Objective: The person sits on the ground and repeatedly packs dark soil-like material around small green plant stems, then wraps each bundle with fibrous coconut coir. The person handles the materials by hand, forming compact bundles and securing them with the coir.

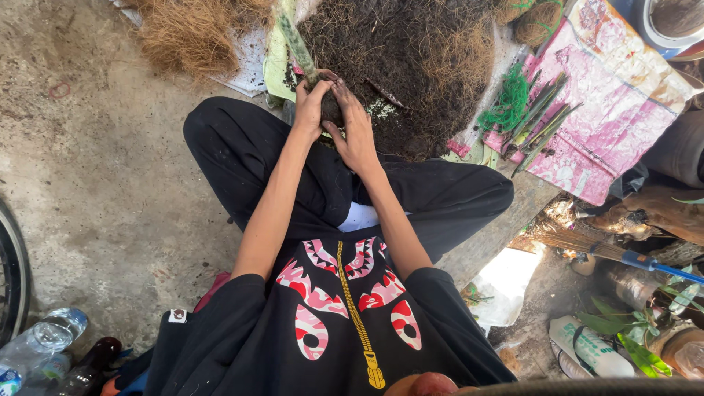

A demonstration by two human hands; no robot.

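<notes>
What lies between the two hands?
In the head view, a dark ball of soil around the base of a green stem sits between left hand and right hand.

Your left hand [311, 108] and right hand [355, 130] press together around a clump of dark soil [331, 108] holding a green stem [297, 45] (tilted away from you), at the near edge of the soil pile [411, 66]; green cuttings [543, 121] lie on pink paper [609, 117].

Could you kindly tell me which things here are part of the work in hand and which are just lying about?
In use: left hand, right hand, green cutting, soil ball, dark soil heap.

Lying about: plastic bottles, broom, green netting.
</notes>
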